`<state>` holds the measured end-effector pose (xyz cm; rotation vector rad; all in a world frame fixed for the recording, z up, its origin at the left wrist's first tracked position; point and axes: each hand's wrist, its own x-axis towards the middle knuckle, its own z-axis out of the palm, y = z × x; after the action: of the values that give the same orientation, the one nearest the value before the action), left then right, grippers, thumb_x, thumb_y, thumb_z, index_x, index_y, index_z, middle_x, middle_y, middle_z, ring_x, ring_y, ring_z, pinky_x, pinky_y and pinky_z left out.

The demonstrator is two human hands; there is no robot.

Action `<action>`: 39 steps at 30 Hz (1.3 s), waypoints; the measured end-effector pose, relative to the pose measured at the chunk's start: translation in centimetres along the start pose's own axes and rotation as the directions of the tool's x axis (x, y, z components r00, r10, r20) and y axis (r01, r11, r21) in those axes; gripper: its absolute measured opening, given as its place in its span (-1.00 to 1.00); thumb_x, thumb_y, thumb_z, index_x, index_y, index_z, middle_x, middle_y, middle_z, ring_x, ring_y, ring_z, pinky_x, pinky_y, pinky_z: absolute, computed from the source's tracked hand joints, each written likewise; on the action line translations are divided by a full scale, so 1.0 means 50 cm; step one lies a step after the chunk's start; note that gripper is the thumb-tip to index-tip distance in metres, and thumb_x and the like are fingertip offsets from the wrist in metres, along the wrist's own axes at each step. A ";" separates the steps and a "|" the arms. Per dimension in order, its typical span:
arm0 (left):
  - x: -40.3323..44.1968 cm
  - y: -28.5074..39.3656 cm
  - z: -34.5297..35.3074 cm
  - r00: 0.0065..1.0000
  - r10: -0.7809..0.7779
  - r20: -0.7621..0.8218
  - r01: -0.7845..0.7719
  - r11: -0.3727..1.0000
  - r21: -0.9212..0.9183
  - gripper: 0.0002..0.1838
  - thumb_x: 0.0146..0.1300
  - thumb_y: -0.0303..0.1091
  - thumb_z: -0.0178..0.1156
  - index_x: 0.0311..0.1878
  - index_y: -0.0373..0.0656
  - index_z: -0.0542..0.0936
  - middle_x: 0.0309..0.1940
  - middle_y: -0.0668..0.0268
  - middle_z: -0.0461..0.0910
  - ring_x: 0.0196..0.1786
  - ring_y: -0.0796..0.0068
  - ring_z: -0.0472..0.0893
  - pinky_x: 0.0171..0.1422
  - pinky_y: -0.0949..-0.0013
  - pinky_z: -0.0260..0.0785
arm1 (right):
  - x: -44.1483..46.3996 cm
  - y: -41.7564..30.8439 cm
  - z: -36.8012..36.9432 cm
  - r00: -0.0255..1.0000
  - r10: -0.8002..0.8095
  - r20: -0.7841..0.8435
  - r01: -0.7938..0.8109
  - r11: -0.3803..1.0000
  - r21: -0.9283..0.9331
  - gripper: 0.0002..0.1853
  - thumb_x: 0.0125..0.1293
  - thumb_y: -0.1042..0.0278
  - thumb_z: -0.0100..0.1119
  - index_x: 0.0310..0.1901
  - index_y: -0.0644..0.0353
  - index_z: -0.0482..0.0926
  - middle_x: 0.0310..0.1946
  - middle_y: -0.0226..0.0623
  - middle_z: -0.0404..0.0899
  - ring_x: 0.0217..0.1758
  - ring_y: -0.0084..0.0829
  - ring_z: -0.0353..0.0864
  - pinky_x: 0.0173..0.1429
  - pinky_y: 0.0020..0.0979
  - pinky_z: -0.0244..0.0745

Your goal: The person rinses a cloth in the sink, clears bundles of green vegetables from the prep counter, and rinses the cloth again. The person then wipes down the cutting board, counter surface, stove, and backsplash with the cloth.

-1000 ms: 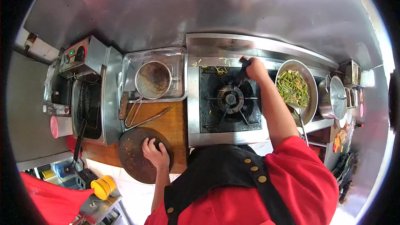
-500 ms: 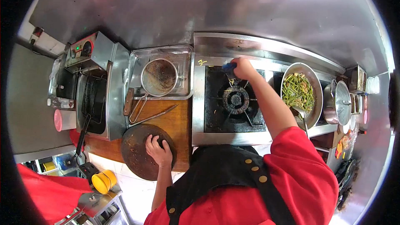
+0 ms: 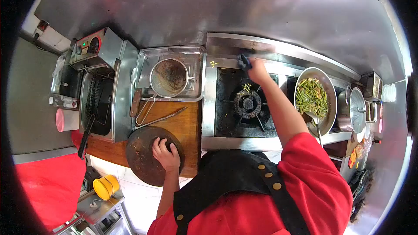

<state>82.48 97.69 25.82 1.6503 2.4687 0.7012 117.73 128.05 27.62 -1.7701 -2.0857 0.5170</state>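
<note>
My right hand (image 3: 257,70) is closed around a dark blue cloth (image 3: 244,62) behind the burner (image 3: 247,104), near the stove's back ledge. Several small yellow-green scraps (image 3: 246,88) lie by the burner ring. My left hand (image 3: 166,154) rests with its fingers apart on a dark round chopping board (image 3: 143,159), which has a few bits on it. On the right of the stove, a wide pan (image 3: 333,100) holds cut green beans (image 3: 311,98) with a ladle (image 3: 317,127) in it.
A strainer (image 3: 169,77) sits over a metal tray (image 3: 198,52). Tongs (image 3: 161,118) and a brown-handled tool (image 3: 136,103) lie nearby. Left stands a deep fryer (image 3: 123,104); right, a lidded pot (image 3: 358,109). Another person's red clothing (image 3: 50,187) shows at lower left.
The blue cloth in my right hand has moved back toward the ledge. More scraps show near the burner. The other person's red clothing fills more of the lower left. My left hand stays put.
</note>
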 end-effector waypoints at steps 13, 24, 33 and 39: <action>0.008 0.003 0.005 1.000 -0.008 -0.017 0.008 1.000 -0.006 -0.68 0.10 -0.28 0.09 -0.08 -0.18 0.46 0.11 0.10 0.33 0.19 0.02 0.26 0.26 -0.02 0.03 | -0.151 -0.012 0.015 0.961 -0.005 0.278 0.022 0.998 -0.059 -0.64 -0.04 0.51 0.05 -0.12 0.33 0.52 -0.24 0.07 0.58 -0.11 -0.01 0.56 -0.02 -0.20 0.46; 0.005 0.000 0.000 1.000 -0.008 0.005 0.008 1.000 0.020 -0.66 0.08 -0.31 0.11 -0.05 -0.18 0.45 0.13 0.10 0.31 0.21 0.03 0.24 0.26 -0.02 0.04 | -0.180 -0.001 0.080 0.983 0.075 0.169 -0.046 0.985 -0.169 -0.74 -0.05 0.59 0.05 -0.23 0.23 0.50 -0.30 -0.06 0.58 -0.10 -0.01 0.50 -0.04 -0.16 0.40; 0.002 -0.002 0.001 0.999 -0.024 0.025 0.024 1.000 0.007 -0.67 0.11 -0.33 0.10 -0.03 -0.19 0.44 0.14 0.10 0.30 0.23 0.04 0.22 0.28 -0.02 0.00 | -0.247 -0.008 -0.045 0.918 0.346 -0.191 -0.320 0.935 0.155 -0.79 0.02 0.52 0.09 -0.25 0.34 0.45 -0.34 0.15 0.53 -0.15 0.13 0.50 -0.10 -0.12 0.41; 0.002 0.000 0.000 1.000 0.006 0.008 -0.006 1.000 0.005 -0.67 0.10 -0.35 0.11 -0.04 -0.19 0.45 0.13 0.11 0.31 0.23 0.04 0.23 0.27 -0.01 0.01 | -0.243 -0.018 0.077 0.958 0.127 0.256 -0.153 0.984 0.087 -0.65 -0.09 0.60 0.01 -0.16 0.32 0.48 -0.29 0.14 0.55 -0.13 0.10 0.53 0.00 -0.12 0.42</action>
<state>82.43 97.77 25.84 1.6602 2.4630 0.6880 116.94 115.74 24.33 -1.8825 -2.0556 0.9170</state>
